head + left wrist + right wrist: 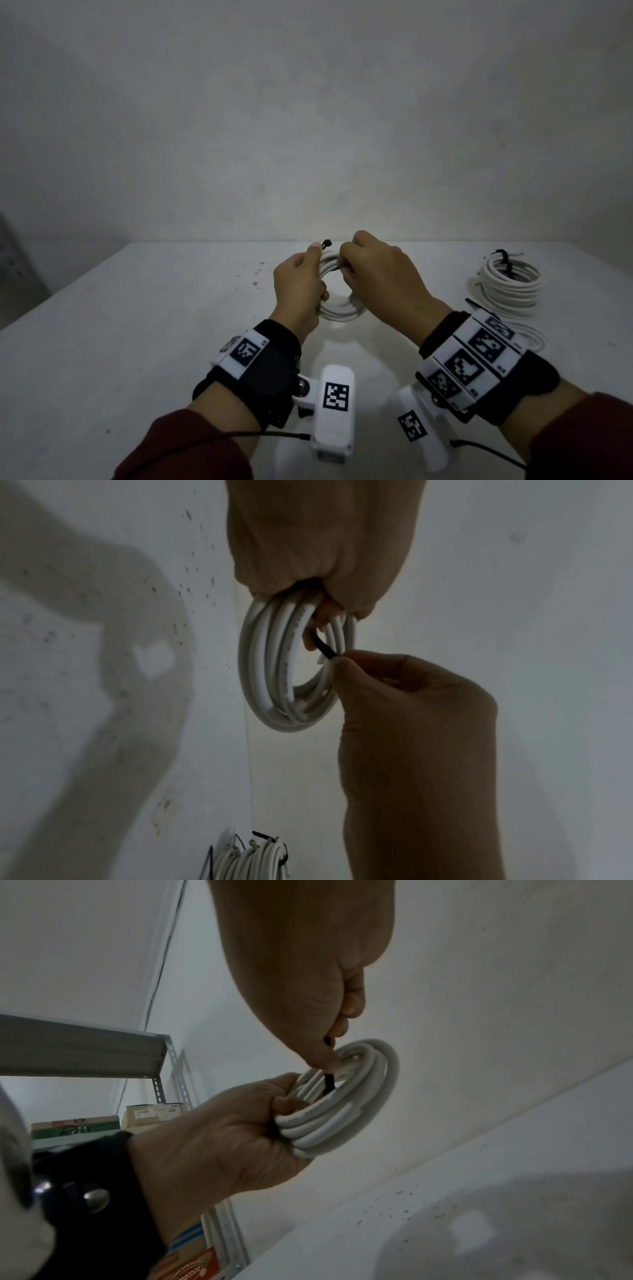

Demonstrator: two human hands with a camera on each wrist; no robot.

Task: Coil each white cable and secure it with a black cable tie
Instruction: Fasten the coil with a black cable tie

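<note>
My left hand [306, 274] holds a coil of white cable [339, 310] upright above the white table [137, 325], fingers curled round one side of the loops. My right hand [351, 265] pinches a black cable tie [327, 243] that runs round the coil's strands near the top. In the left wrist view the black cable tie [322, 646] crosses inside the coil [270, 674], its end pinched by the right hand [346, 666]. The right wrist view shows the tie [329, 1081] passing between the loops [346, 1118] beside my left hand [240, 1131].
A stack of coiled white cables [510, 281] bound with black ties [504, 261] lies at the table's right, with another white cable [529, 337] nearer me. A bare wall rises behind the table. A metal shelf [85, 1053] with boxes stands to the left.
</note>
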